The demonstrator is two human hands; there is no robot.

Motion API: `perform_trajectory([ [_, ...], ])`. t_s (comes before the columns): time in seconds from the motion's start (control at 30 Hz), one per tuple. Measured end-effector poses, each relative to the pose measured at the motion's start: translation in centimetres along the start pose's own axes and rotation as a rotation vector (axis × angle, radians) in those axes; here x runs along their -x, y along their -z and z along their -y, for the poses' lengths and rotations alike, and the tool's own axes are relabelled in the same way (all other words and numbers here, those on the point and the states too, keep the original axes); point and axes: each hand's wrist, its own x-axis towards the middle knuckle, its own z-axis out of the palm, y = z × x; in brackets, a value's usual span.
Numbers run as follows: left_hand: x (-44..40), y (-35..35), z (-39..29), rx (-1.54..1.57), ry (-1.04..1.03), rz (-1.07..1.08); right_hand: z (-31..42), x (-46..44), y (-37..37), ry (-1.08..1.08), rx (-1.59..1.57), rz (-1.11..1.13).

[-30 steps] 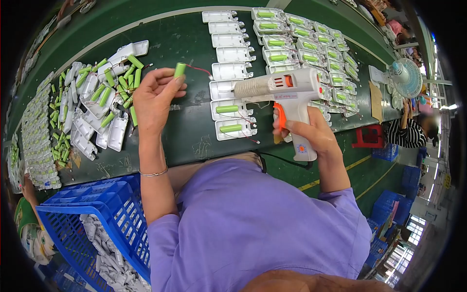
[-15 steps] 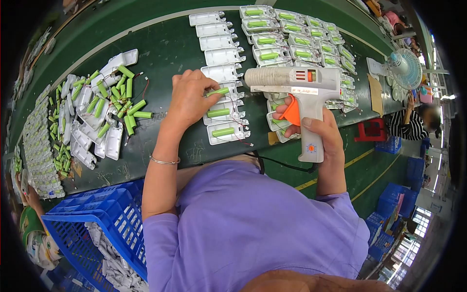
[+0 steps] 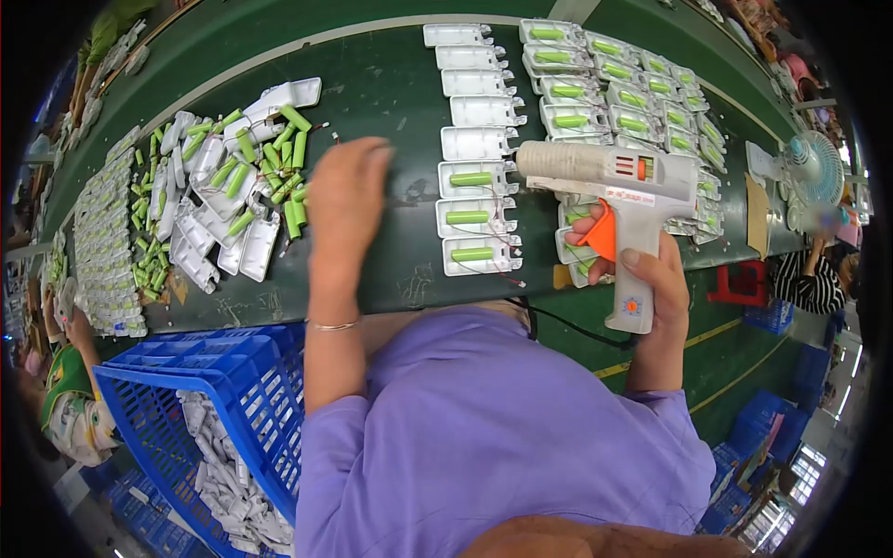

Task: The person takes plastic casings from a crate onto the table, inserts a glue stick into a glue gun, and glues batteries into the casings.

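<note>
While the right hand (image 3: 656, 279) has its grip clamped on the white glue gun (image 3: 651, 191), green cells (image 3: 467, 218) sit in the column's three nearest white casings (image 3: 473, 268), left of it. The left hand (image 3: 346, 205) is over the surface (image 3: 400, 246), near the mixed pile (image 3: 214, 200); its grip closure cannot be determined. Filled casings (image 3: 642, 110) lie far right.

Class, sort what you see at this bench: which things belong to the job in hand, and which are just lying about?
Likely part of the job:
- white glue gun
- green wired battery cells
- white plastic casings

Apparently just around:
- desk fan
- red stool
- brown cardboard
</note>
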Motion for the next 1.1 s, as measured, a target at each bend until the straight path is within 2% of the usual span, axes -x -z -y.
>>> perform_trajectory([
  [0.07, 0.4, 3.2, 2.4, -0.404, 0.178, 0.082, 0.1, -0.1, 0.0, 0.001, 0.028, -0.008],
  [0.1, 0.5, 4.5, 3.4, -0.499, 0.134, 0.135, 0.1, -0.3, 0.0, 0.003, 0.027, 0.006],
  [0.23, 0.9, 5.3, 4.1, -0.546, 0.107, 0.142, -0.1, -1.1, -0.4, -0.003, 0.029, 0.046],
  [0.33, -0.4, 5.2, 3.8, -0.597, 0.155, 0.255, 0.0, -1.7, -0.3, -0.018, 0.03, 0.096],
  [0.43, -0.8, 5.5, 3.3, -0.442, 0.062, 0.094, 0.0, -2.7, 0.0, -0.021, 0.017, 0.126],
  [0.5, -0.8, 5.7, 2.0, 0.068, 0.224, -0.03, -0.2, -3.7, 0.2, -0.033, 0.025, 0.143],
  [0.53, -0.8, 6.1, 1.9, 0.112, 0.354, 0.017, -0.3, -4.3, 0.3, -0.047, 0.056, 0.152],
  [0.6, -1.1, 6.3, 0.5, 0.44, 0.461, -0.024, -0.3, -5.2, 0.2, -0.1, 0.09, 0.17],
  [0.67, -1.1, 5.9, 0.6, 0.502, 0.464, -0.048, -0.3, -6.1, 0.0, -0.121, 0.158, 0.187],
  [0.73, -1.1, 5.3, 0.8, 0.736, 0.48, -0.109, -0.5, -6.6, -0.5, -0.142, 0.23, 0.184],
  [1.0, -2.0, 4.9, -0.3, 0.762, 0.401, -0.137, 0.5, -5.8, -0.3, -0.201, 0.375, 0.099],
  [1.1, -3.0, 4.3, -2.0, 0.847, 0.39, -0.07, 0.7, -5.1, -0.1, -0.208, 0.41, 0.082],
])
